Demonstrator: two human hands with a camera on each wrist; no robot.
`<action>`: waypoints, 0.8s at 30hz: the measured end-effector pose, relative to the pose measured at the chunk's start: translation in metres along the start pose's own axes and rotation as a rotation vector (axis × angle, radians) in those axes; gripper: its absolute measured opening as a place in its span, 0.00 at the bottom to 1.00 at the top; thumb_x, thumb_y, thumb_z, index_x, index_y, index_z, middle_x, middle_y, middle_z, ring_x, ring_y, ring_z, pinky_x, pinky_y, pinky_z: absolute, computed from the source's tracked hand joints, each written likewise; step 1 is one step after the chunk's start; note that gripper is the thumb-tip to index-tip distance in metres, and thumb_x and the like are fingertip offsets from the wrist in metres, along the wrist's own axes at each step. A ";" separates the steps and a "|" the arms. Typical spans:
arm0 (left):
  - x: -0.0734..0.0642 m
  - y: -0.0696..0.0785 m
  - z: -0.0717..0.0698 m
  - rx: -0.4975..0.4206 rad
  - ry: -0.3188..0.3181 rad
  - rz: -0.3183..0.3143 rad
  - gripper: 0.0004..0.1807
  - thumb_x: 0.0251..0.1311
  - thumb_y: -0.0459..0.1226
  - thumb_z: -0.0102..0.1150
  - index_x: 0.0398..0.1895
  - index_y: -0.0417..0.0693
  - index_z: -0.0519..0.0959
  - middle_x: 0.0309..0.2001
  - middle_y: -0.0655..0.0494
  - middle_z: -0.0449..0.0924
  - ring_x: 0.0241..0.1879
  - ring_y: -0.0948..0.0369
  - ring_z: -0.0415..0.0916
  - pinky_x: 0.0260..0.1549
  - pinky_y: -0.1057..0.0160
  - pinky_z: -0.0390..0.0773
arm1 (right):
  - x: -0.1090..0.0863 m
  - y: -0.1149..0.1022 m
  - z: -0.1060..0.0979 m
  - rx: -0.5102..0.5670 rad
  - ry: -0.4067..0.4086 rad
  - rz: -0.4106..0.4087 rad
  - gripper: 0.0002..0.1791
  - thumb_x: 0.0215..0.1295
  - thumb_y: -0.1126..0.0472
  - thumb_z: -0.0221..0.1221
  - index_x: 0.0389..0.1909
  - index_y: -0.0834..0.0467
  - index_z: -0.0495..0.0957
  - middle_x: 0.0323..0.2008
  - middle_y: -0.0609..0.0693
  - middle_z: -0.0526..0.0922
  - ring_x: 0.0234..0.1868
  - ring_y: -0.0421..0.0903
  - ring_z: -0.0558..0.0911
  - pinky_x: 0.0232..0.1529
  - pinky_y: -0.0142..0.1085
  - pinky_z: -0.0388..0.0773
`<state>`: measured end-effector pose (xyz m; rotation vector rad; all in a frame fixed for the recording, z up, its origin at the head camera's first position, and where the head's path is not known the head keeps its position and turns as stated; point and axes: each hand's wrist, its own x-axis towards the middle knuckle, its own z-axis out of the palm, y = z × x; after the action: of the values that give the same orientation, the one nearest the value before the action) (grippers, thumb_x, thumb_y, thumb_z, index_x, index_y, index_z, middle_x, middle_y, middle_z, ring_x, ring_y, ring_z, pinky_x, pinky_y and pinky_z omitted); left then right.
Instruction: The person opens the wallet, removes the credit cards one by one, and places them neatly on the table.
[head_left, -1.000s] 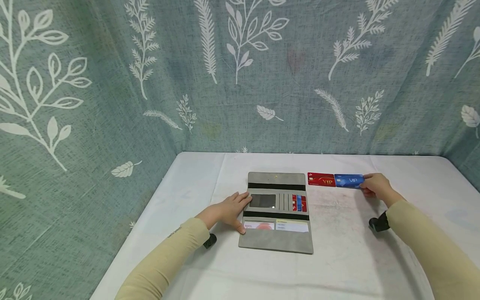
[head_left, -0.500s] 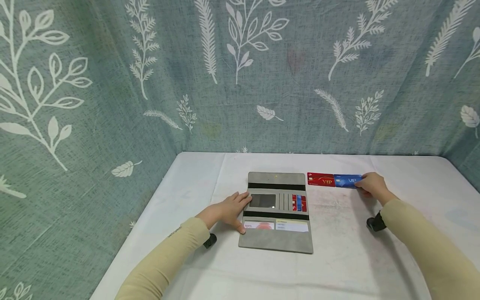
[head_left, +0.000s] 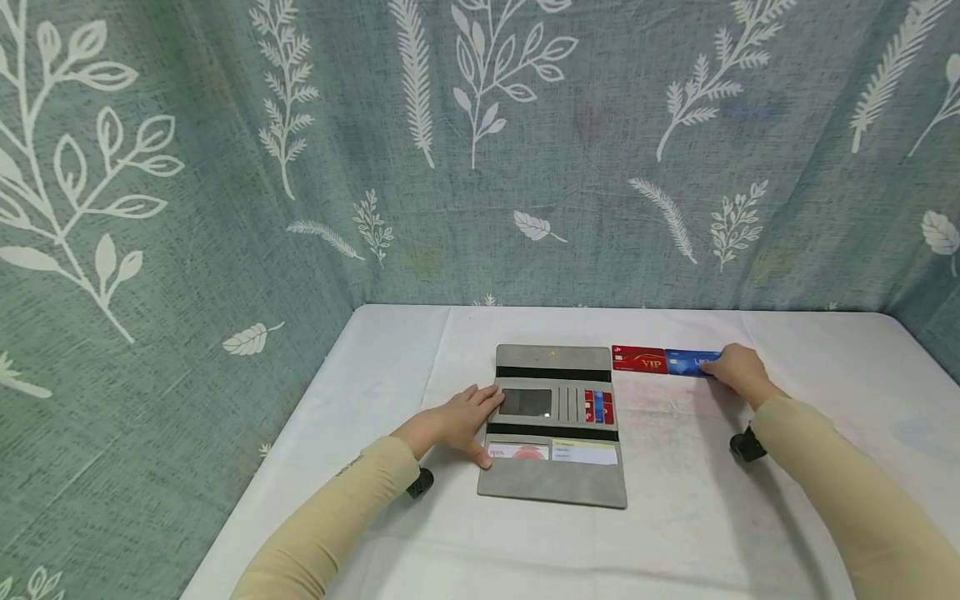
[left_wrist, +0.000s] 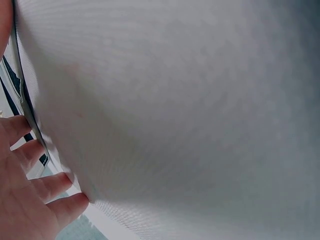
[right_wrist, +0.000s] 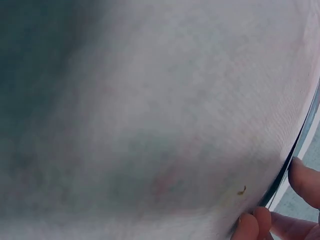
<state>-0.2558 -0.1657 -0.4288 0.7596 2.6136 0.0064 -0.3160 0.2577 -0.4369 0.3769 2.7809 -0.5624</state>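
The right hand [head_left: 738,371] is bent down at the right end of the blue card [head_left: 684,362]; its fingers are curled, but whether they pinch the card or only press on it, I cannot tell from these views. The left hand [head_left: 455,417] lies with spread fingers on the left border of the wallet [head_left: 551,482].

Around the right hand there is much room: white tablecloth [head_left: 675,500] extends to its right and on the near side of the cards. Behind the cards, only a narrower strip of cloth remains up to the far table edge, where the curtain [head_left: 600,225] begins. Toward the left the room is small, because the left end of the red card [head_left: 639,359] is just beside the upper right edge of the wallet.

The blue card and the red card lie flat, end to end in one row; on the red one the word VIP is well readable. The wallet is grey and unfolded, with black bands [head_left: 553,373], a dark window [head_left: 527,402] and small red and blue cards [head_left: 597,407] in its slots.

The blue card is partly under the right hand, the red card is to the left of it, and the wallet is further left, between both hands.
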 end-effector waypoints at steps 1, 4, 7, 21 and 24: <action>0.000 0.000 0.000 -0.001 -0.003 0.000 0.61 0.36 0.59 0.68 0.71 0.45 0.47 0.72 0.49 0.40 0.70 0.44 0.40 0.65 0.49 0.49 | 0.000 0.000 0.000 -0.013 0.003 -0.005 0.31 0.64 0.54 0.52 0.48 0.82 0.66 0.40 0.71 0.74 0.30 0.52 0.73 0.32 0.41 0.74; 0.000 0.000 0.000 -0.005 -0.005 0.003 0.61 0.37 0.59 0.68 0.71 0.45 0.47 0.73 0.49 0.40 0.70 0.44 0.40 0.66 0.49 0.49 | 0.000 0.000 0.001 -0.040 0.015 -0.022 0.32 0.64 0.54 0.51 0.50 0.83 0.64 0.47 0.75 0.71 0.37 0.58 0.74 0.42 0.47 0.74; -0.001 0.000 0.000 0.004 -0.008 0.000 0.61 0.37 0.59 0.68 0.72 0.46 0.46 0.73 0.50 0.39 0.70 0.45 0.39 0.66 0.49 0.48 | -0.001 0.000 0.001 -0.049 0.016 -0.028 0.32 0.65 0.53 0.50 0.51 0.82 0.64 0.49 0.75 0.70 0.43 0.62 0.75 0.45 0.49 0.73; 0.000 -0.001 0.001 -0.003 0.001 0.008 0.62 0.36 0.59 0.68 0.71 0.45 0.47 0.73 0.49 0.40 0.70 0.43 0.40 0.65 0.49 0.49 | -0.001 -0.003 0.002 -0.090 0.003 -0.024 0.32 0.65 0.52 0.50 0.50 0.82 0.65 0.46 0.74 0.72 0.35 0.55 0.74 0.42 0.47 0.74; 0.000 -0.002 0.001 -0.004 0.000 0.007 0.62 0.36 0.60 0.68 0.72 0.45 0.46 0.73 0.50 0.39 0.70 0.44 0.40 0.66 0.49 0.48 | -0.003 -0.001 0.000 -0.058 -0.017 -0.025 0.34 0.67 0.50 0.47 0.53 0.82 0.62 0.46 0.74 0.71 0.35 0.55 0.74 0.40 0.45 0.74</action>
<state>-0.2561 -0.1674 -0.4298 0.7672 2.6106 0.0136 -0.3136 0.2558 -0.4355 0.3238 2.7818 -0.4867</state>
